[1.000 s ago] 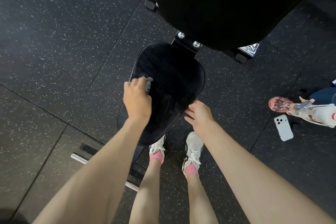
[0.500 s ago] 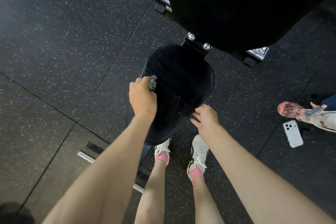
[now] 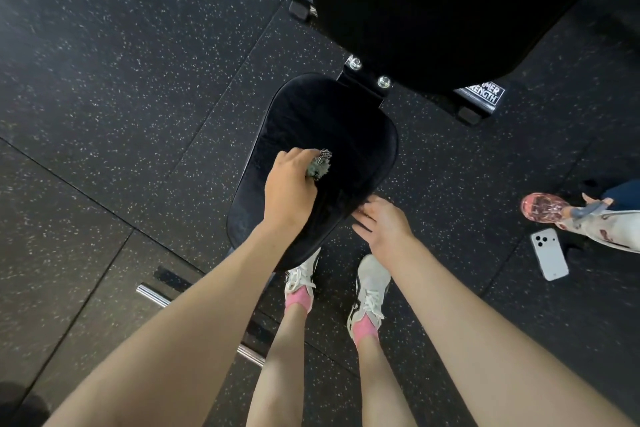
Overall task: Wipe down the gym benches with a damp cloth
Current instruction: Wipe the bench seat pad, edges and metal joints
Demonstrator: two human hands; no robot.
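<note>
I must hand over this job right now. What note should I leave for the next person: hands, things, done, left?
Left hand: grips the cloth, on the seat pad, left of its middle.
Right hand: open, holds nothing, fingers at the seat pad's near right edge.
Done: seat wiping under way; how much is clean cannot be told.
Left: probably the rest of the seat, then the backrest pad.
A phone lies on the floor to the right.

Bare forearms, no sleeves; white lace-up sneakers with dark trim, pink ankle socks.
</note>
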